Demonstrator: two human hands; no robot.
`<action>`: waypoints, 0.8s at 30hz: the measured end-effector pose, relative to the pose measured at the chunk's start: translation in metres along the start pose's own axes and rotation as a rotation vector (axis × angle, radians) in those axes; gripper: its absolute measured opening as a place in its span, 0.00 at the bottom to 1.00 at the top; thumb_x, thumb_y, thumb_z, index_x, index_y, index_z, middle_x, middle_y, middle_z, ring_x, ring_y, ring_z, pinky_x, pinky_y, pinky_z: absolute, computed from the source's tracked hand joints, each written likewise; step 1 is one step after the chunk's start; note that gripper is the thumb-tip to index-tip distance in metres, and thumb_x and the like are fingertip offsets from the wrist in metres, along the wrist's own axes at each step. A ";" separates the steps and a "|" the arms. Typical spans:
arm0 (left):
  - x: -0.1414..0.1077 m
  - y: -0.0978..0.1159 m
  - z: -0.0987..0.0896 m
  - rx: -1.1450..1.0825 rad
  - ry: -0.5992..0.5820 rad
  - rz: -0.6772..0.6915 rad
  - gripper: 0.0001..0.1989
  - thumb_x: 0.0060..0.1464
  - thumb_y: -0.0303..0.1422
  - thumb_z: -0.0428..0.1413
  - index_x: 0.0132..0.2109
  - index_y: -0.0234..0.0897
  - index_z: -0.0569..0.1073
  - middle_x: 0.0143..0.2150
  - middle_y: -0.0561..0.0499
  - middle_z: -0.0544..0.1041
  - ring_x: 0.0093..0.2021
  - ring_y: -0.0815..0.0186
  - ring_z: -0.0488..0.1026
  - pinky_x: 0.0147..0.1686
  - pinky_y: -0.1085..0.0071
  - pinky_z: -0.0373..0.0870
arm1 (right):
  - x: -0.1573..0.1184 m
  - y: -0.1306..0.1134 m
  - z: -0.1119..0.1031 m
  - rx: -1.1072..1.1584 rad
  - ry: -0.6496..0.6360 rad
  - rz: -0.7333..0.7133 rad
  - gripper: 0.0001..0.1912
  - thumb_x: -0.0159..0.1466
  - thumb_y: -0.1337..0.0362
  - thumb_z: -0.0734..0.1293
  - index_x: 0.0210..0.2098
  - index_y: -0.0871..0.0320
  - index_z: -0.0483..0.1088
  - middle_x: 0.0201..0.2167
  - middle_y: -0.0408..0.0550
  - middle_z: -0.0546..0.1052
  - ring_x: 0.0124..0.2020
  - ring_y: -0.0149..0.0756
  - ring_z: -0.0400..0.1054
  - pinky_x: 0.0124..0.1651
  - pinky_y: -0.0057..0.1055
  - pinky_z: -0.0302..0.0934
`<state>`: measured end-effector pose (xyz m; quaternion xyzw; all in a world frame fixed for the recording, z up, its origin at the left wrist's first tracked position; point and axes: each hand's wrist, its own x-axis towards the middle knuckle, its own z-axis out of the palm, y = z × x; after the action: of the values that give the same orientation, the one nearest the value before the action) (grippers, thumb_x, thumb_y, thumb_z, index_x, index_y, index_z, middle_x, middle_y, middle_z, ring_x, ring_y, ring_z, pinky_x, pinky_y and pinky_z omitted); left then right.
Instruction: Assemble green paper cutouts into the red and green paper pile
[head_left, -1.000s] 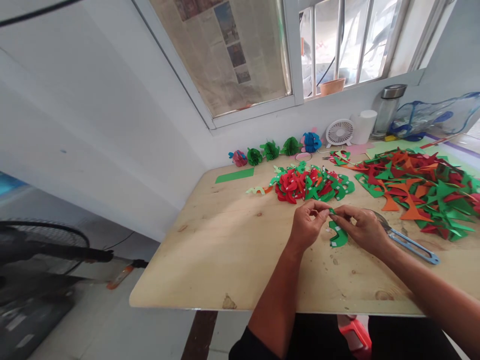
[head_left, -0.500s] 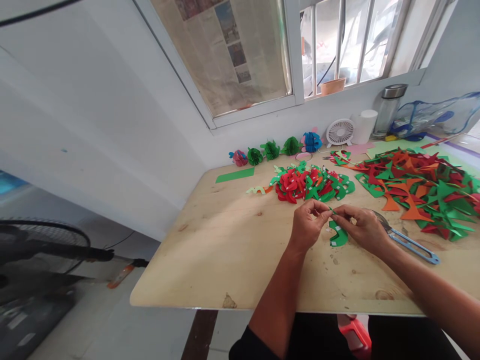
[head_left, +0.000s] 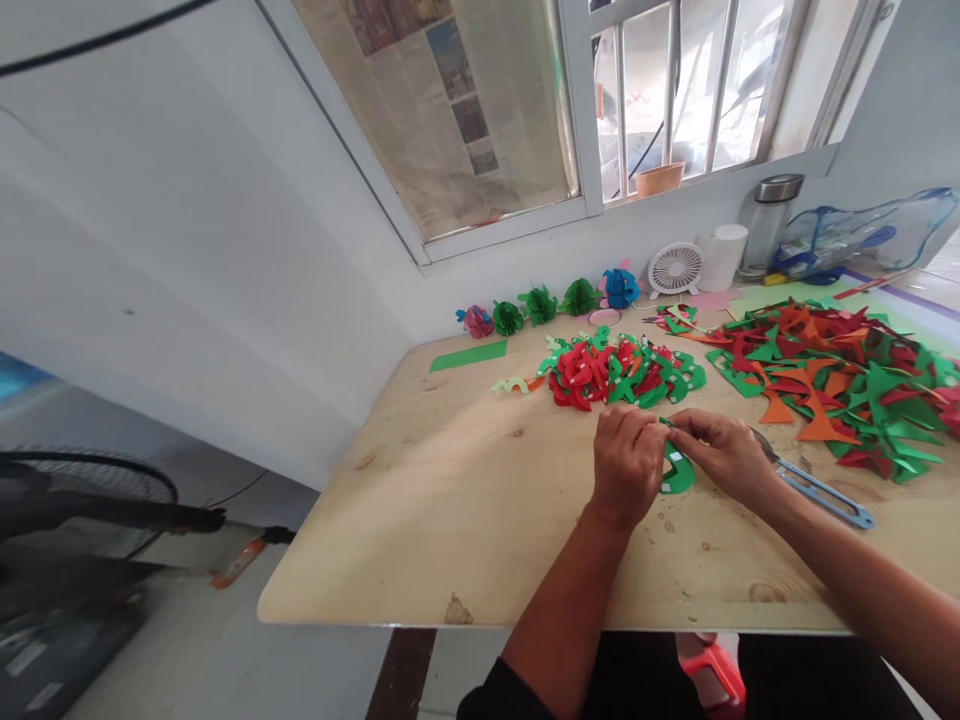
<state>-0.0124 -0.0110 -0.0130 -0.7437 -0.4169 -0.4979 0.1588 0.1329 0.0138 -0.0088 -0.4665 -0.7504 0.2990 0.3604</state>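
Both hands meet over the right half of the table, fingers closed on a small green paper piece (head_left: 665,422). My left hand (head_left: 628,462) is turned with its back toward me, its fingers curled and hiding much of the piece. Thumb and fingertips of my right hand (head_left: 716,450) pinch the same piece from the other side. Just below the fingers, a curved green paper cutout (head_left: 681,474) with small white squares lies on the table, partly covered by the left hand. Beyond the hands is a pile of red and green cutouts (head_left: 592,370).
Blue-handled scissors (head_left: 825,492) lie by my right wrist. A large heap of paper scraps (head_left: 832,370) spreads at right. Along the wall stand folded paper figures (head_left: 540,304), a small white fan (head_left: 675,270) and a glass bottle (head_left: 770,225). A green strip (head_left: 469,356) lies at back left.
My left hand has rolled over and moved slightly right, its back now showing and covering part of the curved cutout. My right hand keeps its pinch in nearly the same place.
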 end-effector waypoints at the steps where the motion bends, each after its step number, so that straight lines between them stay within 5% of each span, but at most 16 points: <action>1: 0.000 0.001 0.000 0.021 0.009 0.014 0.05 0.56 0.25 0.51 0.32 0.35 0.69 0.33 0.48 0.73 0.39 0.64 0.68 0.43 0.66 0.66 | 0.000 0.000 0.000 0.012 0.001 -0.005 0.15 0.59 0.55 0.61 0.23 0.58 0.68 0.17 0.39 0.62 0.21 0.28 0.55 0.24 0.26 0.51; 24: -0.004 0.003 0.002 -0.055 -0.020 -0.062 0.05 0.56 0.24 0.49 0.34 0.36 0.69 0.35 0.48 0.76 0.40 0.64 0.70 0.44 0.65 0.67 | 0.001 0.004 0.003 0.001 0.035 -0.029 0.14 0.58 0.57 0.61 0.20 0.57 0.61 0.16 0.38 0.57 0.20 0.27 0.52 0.23 0.25 0.49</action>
<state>-0.0093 -0.0130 -0.0168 -0.7394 -0.4275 -0.5064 0.1186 0.1315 0.0158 -0.0132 -0.4605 -0.7506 0.2859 0.3780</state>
